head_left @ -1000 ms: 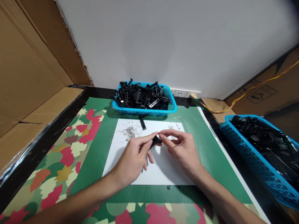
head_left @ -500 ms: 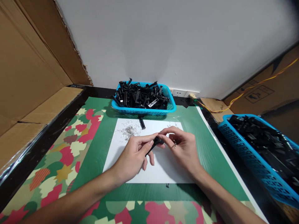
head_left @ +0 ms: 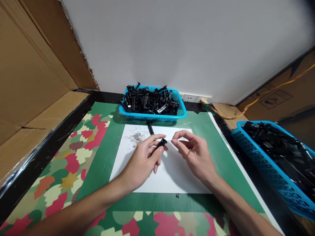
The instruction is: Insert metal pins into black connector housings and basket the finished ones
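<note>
Over the white sheet (head_left: 157,183): black part (head_left: 161,144), held tilted, its far end exposed.
Left hand (head_left: 141,160): thumb and fingers gripping the black part.
Right hand (head_left: 197,155): fingers pinched narrow just beside that end; cannot tell whether they hold anything.
Step in hand: seemingly fine handwork at the exposed end.
Next move: probably calls for a steady left grip and precise right fingertips.

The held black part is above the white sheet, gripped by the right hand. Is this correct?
Not quite: the left hand grips it, as the head view shows. The held black part is indeed above the white sheet.
</note>
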A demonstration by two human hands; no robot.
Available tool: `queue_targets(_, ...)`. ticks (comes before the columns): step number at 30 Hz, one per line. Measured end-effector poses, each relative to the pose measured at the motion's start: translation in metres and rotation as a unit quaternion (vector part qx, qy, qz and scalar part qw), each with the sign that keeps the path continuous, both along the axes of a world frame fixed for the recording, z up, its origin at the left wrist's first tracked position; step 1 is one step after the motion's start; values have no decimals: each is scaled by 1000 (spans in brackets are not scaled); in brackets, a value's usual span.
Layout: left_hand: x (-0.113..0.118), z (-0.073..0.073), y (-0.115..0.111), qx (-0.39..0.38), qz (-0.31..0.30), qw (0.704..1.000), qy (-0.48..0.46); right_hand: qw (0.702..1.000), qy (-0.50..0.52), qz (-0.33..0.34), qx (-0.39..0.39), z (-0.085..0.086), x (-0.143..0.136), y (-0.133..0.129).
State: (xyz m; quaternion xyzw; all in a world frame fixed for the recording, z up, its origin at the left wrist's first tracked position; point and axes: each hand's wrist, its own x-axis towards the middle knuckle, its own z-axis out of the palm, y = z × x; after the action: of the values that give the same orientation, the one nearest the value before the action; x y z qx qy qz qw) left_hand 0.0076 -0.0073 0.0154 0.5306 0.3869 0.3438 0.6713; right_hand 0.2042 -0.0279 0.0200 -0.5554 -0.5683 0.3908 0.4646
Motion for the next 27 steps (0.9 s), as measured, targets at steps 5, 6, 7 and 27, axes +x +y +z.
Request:
queue_targets(5,2,-3,-3,-43,6,998,-41,1000,-30,6,5,-1,-8,-2)
queue_targets(6,2,-4,-4,-54,7,997,-53,1000,-30,4,6,-2,-9,-2)
queue_targets(7,1,-4,-4,-64,5,996,-64,1000,-29,2,6,-3,-9,-2)
queue_targets(27,0,-3,-4,-110,-54,983,-137,991,-111,-41,64,-7,-5,-3)
